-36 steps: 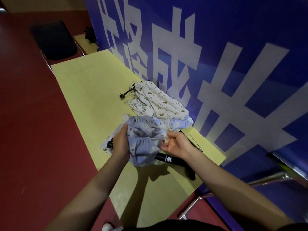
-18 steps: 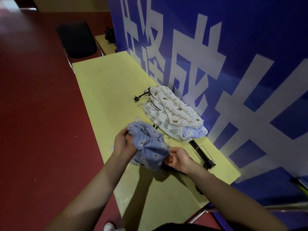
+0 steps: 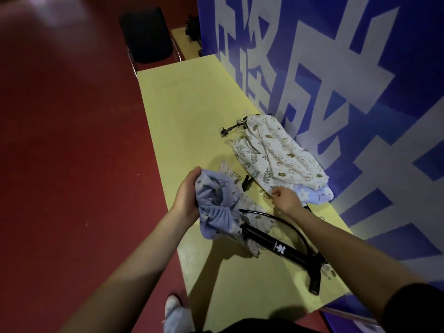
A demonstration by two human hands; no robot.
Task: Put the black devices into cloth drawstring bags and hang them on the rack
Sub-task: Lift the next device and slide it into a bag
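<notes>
A black pump-like device (image 3: pixel 281 248) with a hose lies on the yellow table (image 3: pixel 189 109); its far end is inside a light blue drawstring bag (image 3: pixel 216 207). My left hand (image 3: pixel 187 195) grips the bunched mouth of that bag. My right hand (image 3: pixel 284 199) has its fingers curled, pinching what looks like a thin cord beside the bag pile; the cord is hard to make out. A white leaf-patterned cloth bag (image 3: pixel 271 155) lies on other bags against the wall, a black cord end (image 3: pixel 228 129) sticking out.
A blue wall with large white characters (image 3: pixel 324 80) runs along the table's right side. A black chair (image 3: pixel 146 34) stands beyond the table's far end. Red floor (image 3: pixel 72 140) lies to the left. My shoe (image 3: pixel 175 311) shows below the table edge.
My right hand has left the blue bag and moved right toward the bag pile. The black device now shows, sticking out of the blue bag. The view has shifted left.
</notes>
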